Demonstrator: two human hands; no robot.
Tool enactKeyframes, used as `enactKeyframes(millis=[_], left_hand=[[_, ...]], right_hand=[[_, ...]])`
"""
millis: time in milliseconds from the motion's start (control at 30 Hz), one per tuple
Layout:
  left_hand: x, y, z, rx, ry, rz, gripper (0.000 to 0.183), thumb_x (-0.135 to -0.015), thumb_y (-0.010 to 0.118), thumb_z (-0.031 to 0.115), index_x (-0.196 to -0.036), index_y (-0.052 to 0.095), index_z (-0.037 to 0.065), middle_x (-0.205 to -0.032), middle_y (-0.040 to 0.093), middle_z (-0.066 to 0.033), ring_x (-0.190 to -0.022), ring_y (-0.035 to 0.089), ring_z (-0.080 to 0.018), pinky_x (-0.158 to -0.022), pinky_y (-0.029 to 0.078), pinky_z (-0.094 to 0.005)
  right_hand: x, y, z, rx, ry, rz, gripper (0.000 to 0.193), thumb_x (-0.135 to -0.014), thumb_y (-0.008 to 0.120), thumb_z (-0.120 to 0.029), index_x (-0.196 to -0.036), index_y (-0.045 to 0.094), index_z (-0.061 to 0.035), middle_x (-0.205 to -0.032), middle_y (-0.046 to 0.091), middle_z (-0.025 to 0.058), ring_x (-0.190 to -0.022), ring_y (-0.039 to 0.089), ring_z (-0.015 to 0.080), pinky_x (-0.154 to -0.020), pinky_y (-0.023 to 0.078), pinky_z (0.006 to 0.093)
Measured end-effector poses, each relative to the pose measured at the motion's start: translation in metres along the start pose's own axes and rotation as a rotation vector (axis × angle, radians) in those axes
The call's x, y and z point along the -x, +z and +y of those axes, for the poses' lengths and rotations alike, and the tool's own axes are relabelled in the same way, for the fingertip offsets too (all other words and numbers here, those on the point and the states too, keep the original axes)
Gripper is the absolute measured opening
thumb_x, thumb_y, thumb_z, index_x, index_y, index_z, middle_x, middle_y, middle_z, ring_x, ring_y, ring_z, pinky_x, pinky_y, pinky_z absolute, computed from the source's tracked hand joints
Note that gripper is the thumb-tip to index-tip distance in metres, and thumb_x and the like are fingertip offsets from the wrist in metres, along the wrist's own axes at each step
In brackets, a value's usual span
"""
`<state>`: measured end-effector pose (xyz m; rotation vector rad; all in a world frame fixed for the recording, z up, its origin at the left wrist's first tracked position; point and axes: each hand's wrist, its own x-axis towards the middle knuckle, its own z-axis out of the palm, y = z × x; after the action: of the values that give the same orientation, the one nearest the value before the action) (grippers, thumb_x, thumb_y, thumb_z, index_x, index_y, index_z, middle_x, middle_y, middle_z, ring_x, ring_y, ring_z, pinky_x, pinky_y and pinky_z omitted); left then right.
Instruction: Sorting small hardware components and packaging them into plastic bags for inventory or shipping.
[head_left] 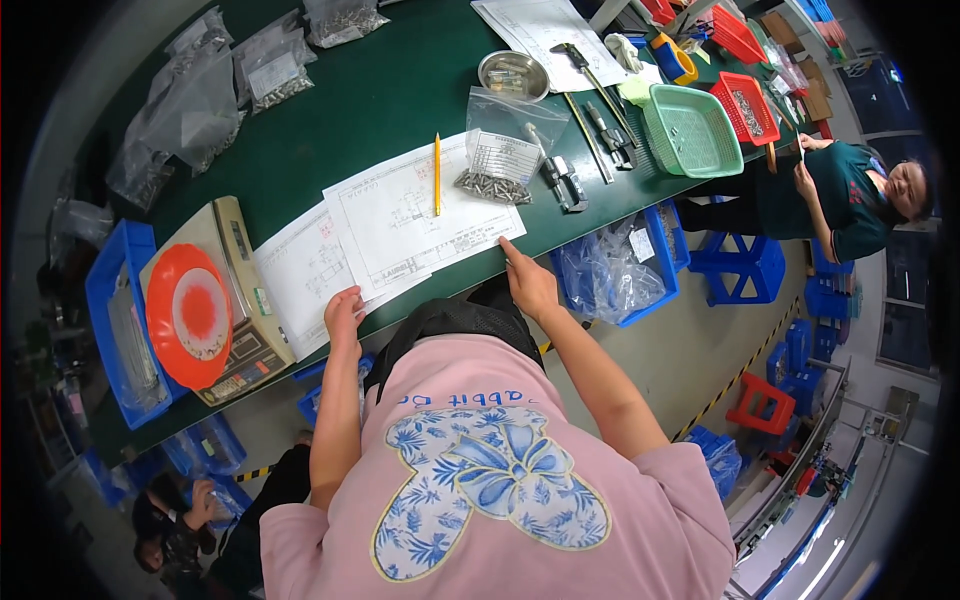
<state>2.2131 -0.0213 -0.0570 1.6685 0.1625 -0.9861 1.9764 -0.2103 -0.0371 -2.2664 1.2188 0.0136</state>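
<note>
Pink shirt (500, 480): nearest the camera, worn by the person at the tabletop (320, 130).
Left hand (343, 318): fingers half bent, tips at the lower left corner of the front drawing sheet (385, 215); I cannot tell whether this grip pinches the paper or only touches it.
Right hand (530, 283): index finger reaching to the sheet's lower right corner, the others curled; whether this grip has hold of the edge cannot be told either.
Drawings: the front sheet lies flat at the tabletop's near edge, between the hands, overlapping a second sheet (300, 275) beside the scale (245, 290).
Bag of metal parts (495, 180): resting on the front sheet's right part, out of both hands.
Pencil (437, 175): lying across the same sheet, unheld.
Black caliper (565, 185): just right of the bag, also unheld.
Paperwork so far: laying out the sheets looks done, or nearly so.
Parts so far: none show loose on the sheets, so work on the bag's contents seems not yet begun.
</note>
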Motion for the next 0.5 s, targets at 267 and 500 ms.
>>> enactKeyframes(millis=[267, 500], left_hand=[[-0.0011, 0.0006, -0.0014, -0.008, 0.011, 0.01, 0.02, -0.076, 0.049, 0.013, -0.092, 0.057, 0.006, -0.082, 0.054, -0.0005, -0.075, 0.051, -0.0095, -0.067, 0.042, -0.0237], [-0.005, -0.001, -0.0054, -0.036, 0.012, 0.016, 0.021, -0.077, 0.048, 0.014, -0.094, 0.058, 0.006, -0.086, 0.055, -0.0007, -0.076, 0.051, -0.0101, -0.068, 0.042, -0.0246]], right_hand=[[-0.0032, 0.0041, 0.0046, 0.001, -0.073, 0.074, 0.042, -0.084, 0.044, -0.019, -0.125, 0.037, -0.0231, -0.094, 0.059, 0.0135, -0.08, 0.057, 0.0328, -0.066, 0.045, 0.0431], [-0.0036, 0.001, 0.0016, -0.023, -0.013, 0.03, 0.04, -0.085, 0.044, -0.021, -0.124, 0.038, -0.0227, -0.099, 0.059, 0.015, -0.083, 0.057, 0.0339, -0.067, 0.045, 0.0434]])
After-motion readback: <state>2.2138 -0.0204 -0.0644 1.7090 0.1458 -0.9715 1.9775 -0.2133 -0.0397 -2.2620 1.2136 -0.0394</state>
